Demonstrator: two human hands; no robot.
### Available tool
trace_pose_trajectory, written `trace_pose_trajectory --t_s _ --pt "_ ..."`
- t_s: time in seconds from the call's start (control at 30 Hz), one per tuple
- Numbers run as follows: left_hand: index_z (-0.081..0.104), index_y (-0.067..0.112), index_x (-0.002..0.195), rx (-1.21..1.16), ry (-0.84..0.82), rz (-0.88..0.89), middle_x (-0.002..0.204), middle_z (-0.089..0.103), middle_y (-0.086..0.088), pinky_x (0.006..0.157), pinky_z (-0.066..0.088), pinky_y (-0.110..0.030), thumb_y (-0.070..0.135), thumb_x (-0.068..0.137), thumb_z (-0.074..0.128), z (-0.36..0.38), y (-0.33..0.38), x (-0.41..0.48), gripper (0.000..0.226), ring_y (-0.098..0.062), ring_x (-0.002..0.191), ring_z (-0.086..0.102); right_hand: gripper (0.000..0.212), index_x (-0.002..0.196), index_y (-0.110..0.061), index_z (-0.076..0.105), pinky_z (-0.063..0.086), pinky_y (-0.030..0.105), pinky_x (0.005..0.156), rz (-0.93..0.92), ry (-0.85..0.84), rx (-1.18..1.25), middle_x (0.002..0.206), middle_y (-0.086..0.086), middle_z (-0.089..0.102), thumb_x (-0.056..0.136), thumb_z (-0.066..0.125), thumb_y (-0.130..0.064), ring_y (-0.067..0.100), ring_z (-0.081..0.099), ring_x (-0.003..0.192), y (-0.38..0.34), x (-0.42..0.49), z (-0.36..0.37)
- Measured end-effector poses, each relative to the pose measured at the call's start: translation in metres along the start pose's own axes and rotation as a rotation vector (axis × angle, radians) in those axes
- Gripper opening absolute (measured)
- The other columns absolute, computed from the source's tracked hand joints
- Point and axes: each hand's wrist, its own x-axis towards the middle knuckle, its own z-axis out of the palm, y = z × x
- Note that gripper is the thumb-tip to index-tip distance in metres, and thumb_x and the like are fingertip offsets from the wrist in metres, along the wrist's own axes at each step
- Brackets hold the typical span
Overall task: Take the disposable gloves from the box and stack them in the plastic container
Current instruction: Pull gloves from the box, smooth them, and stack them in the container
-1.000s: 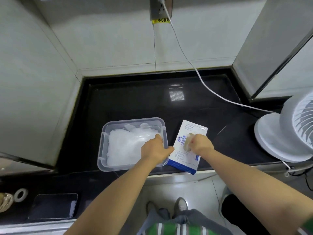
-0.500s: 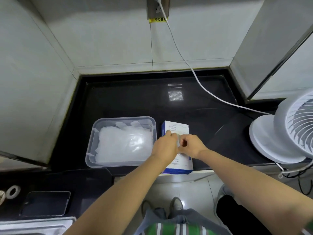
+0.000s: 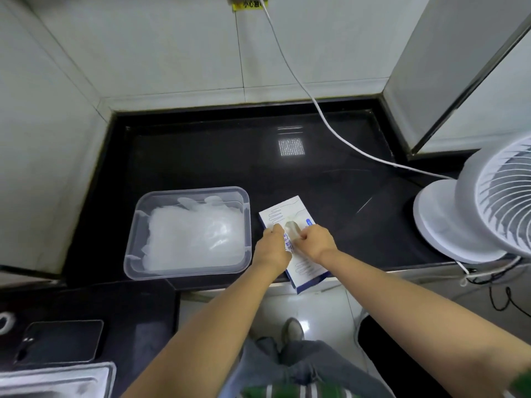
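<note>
A clear plastic container [image 3: 135,254] sits on the black counter, holding a pile of thin translucent gloves [image 3: 192,237]. To its right lies the white and blue glove box [image 3: 290,209], flat, its near end over the counter edge. My left hand [image 3: 271,249] grips the box's left side with curled fingers. My right hand [image 3: 314,242] pinches a translucent glove [image 3: 291,228] that sticks up out of the box's opening. Both hands meet over the middle of the box.
A white fan [image 3: 488,202] stands at the right, its white cable [image 3: 316,104] running across the counter up to a wall socket. A dark phone [image 3: 60,341] lies at the lower left beside a white tray [image 3: 51,380]. Tiled walls close the back and left.
My left hand left the container's rim and came over to the box. The box has turned on the counter. My right hand stays at the opening with a glove.
</note>
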Motion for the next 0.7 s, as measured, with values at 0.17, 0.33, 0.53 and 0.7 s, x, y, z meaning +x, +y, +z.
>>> trace_pose_trajectory --t_s 0.17,0.33,0.53,0.7 --pt "0.043 0.013 0.123 0.005 0.003 0.001 0.130 0.046 -0.011 0.085 0.052 -0.038 0.023 0.088 0.067 0.003 0.003 -0.003 0.044 -0.031 0.106 0.060 0.038 0.059 -0.016 0.044 0.037 0.024 0.057 0.060 -0.098 0.441 0.058 -0.005 0.046 0.087 0.065 -0.030 0.014 0.043 0.056 0.010 0.004 -0.010" --pt "0.039 0.013 0.127 0.102 -0.002 0.007 0.133 0.043 -0.010 0.075 0.045 -0.035 0.026 0.087 0.072 0.004 0.008 -0.005 0.053 -0.031 0.108 0.060 0.018 0.074 -0.014 0.049 0.039 0.030 0.068 -0.013 -0.041 0.671 0.069 0.000 0.047 0.090 0.057 -0.018 0.016 0.042 0.070 0.017 0.000 -0.026" --pt "0.038 0.016 0.130 0.113 0.020 0.022 0.132 0.041 -0.008 0.072 0.039 -0.030 0.025 0.089 0.070 0.005 0.010 -0.009 0.053 -0.029 0.108 0.060 0.013 0.089 -0.012 0.053 0.045 0.025 0.073 -0.089 -0.074 0.671 0.090 0.003 0.059 0.096 0.056 -0.023 0.016 0.054 0.082 0.019 -0.005 -0.039" --pt "0.037 0.014 0.131 0.131 0.021 0.027 0.132 0.041 -0.009 0.071 0.040 -0.030 0.025 0.088 0.070 0.006 0.009 -0.008 0.055 -0.029 0.107 0.061 0.020 0.104 -0.004 0.067 0.057 0.038 0.082 -0.141 -0.008 0.507 0.101 0.013 0.071 0.094 0.065 -0.022 0.026 0.069 0.091 0.025 0.004 -0.043"
